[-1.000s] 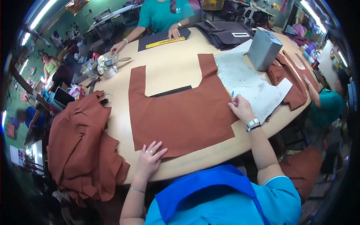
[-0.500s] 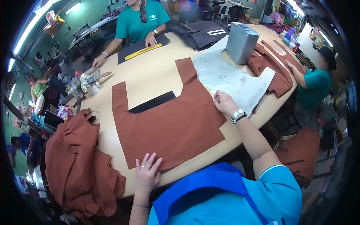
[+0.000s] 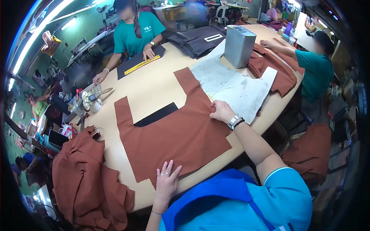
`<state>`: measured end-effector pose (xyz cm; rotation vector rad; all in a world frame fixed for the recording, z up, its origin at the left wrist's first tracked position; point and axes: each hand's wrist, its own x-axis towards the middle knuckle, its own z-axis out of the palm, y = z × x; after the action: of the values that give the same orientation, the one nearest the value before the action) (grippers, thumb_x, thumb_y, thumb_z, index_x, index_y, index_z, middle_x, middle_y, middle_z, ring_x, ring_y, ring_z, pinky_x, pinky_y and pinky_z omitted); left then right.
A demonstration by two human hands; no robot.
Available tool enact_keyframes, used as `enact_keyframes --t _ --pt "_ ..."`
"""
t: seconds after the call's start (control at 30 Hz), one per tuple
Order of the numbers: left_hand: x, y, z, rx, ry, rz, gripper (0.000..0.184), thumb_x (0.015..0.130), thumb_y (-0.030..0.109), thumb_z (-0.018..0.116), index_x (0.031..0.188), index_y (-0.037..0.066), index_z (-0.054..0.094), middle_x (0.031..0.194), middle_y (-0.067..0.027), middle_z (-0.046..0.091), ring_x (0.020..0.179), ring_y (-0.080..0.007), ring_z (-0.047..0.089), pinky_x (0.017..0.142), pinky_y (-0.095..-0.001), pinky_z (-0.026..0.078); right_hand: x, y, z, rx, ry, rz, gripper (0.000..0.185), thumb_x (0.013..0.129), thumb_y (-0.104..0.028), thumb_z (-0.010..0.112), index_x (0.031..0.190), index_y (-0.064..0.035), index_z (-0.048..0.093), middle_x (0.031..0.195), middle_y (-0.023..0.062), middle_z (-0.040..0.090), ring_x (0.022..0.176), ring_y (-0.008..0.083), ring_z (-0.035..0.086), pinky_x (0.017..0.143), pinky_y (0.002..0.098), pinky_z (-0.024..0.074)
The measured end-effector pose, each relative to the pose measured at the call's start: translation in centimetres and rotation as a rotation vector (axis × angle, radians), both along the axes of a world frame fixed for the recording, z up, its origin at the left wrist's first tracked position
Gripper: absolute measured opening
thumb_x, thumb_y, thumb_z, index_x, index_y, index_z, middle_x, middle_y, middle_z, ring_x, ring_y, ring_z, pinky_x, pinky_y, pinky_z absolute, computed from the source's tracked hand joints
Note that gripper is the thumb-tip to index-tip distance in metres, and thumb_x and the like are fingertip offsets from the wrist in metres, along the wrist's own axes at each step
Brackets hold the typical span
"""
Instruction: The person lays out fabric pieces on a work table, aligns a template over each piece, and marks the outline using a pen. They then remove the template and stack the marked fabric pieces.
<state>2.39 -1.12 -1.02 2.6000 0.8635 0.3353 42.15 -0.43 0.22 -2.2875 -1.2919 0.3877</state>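
Note:
A U-shaped piece of brown fabric (image 3: pixel 169 142) lies on the table (image 3: pixel 154 90), over a black piece (image 3: pixel 157 114) that shows inside its cut-out. My left hand (image 3: pixel 167 180) rests on the fabric's near edge with its fingers spread and nothing held. At the right edge of the fabric, my right hand (image 3: pixel 222 111) is closed in a pinch. What it holds is too small to make out; a thin pale thing shows by the fingertips. A white marked pattern sheet (image 3: pixel 235 86) lies just beyond that hand.
A metal can (image 3: pixel 239 46) stands on the sheet, beside folded brown fabric (image 3: pixel 273 71). Brown cloth (image 3: pixel 79 177) hangs over the left edge. A brush (image 3: pixel 101 93) and pots lie back left. One person presses a yellow ruler (image 3: pixel 142 66); another reaches in from the right.
The brown fabric has turned and shifted on the table, and its near edge has moved. Both my hands have moved with it. The blue-tipped pen seen earlier at my right hand no longer shows.

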Motion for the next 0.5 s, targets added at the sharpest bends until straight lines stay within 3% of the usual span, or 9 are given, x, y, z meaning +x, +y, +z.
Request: enact_keyframes --t 0.27,0.3,0.4,0.43,0.5 --pt "-0.1 0.1 -0.3 0.041 -0.004 -0.015 0.044 0.086 0.014 0.061 0.128 0.025 0.063 0.146 -0.0125 0.047 0.135 -0.0351 0.042 0.106 -0.0645 0.032 2.0 -0.1 1.8 -0.111 0.095 0.027 0.058 0.081 -0.033 0.073 0.124 -0.0029 0.047 0.095 0.0189 0.067 0.083 0.0302 0.067 0.076 0.0371 0.0523" --pt "-0.1 0.1 -0.2 0.036 -0.004 -0.016 0.044 0.086 0.014 0.061 0.128 0.025 0.063 0.146 -0.0124 0.047 0.135 -0.0351 0.042 0.106 -0.0644 0.032 2.5 -0.6 3.4 -0.171 0.215 0.032 0.062 0.084 -0.035 0.07 0.13 -0.0039 0.042 0.094 0.0172 0.066 0.085 0.0281 0.066 0.075 0.0377 0.0526" --pt "-0.3 0.2 0.1 0.022 -0.005 -0.023 0.044 0.086 0.013 0.061 0.128 0.025 0.063 0.146 -0.0124 0.047 0.135 -0.0354 0.042 0.106 -0.0644 0.032 3.7 -2.1 6.4 -0.134 0.554 -0.208 0.056 0.086 -0.034 0.067 0.129 -0.0066 0.043 0.084 0.0088 0.06 0.066 0.0172 0.06 0.059 0.0319 0.0501" --pt "-0.3 0.2 0.2 0.015 -0.007 -0.028 0.044 0.086 0.013 0.061 0.128 0.025 0.063 0.145 -0.0125 0.047 0.135 -0.0355 0.042 0.106 -0.0645 0.031 5.1 -2.9 6.2 -0.048 0.595 -0.215 0.047 0.09 -0.027 0.061 0.129 -0.0092 0.043 0.079 0.0045 0.055 0.056 0.0105 0.05 0.049 0.026 0.0435" --pt "-0.5 0.1 0.3 -0.001 -0.002 -0.042 0.044 0.086 0.014 0.061 0.128 0.026 0.063 0.145 -0.0127 0.047 0.135 -0.0359 0.043 0.107 -0.0647 0.03 7.9 -4.5 5.8 0.22 0.714 -0.212 0.042 0.092 -0.022 0.055 0.13 -0.0087 0.044 0.086 0.0064 0.057 0.064 0.0136 0.056 0.055 0.0278 0.048"
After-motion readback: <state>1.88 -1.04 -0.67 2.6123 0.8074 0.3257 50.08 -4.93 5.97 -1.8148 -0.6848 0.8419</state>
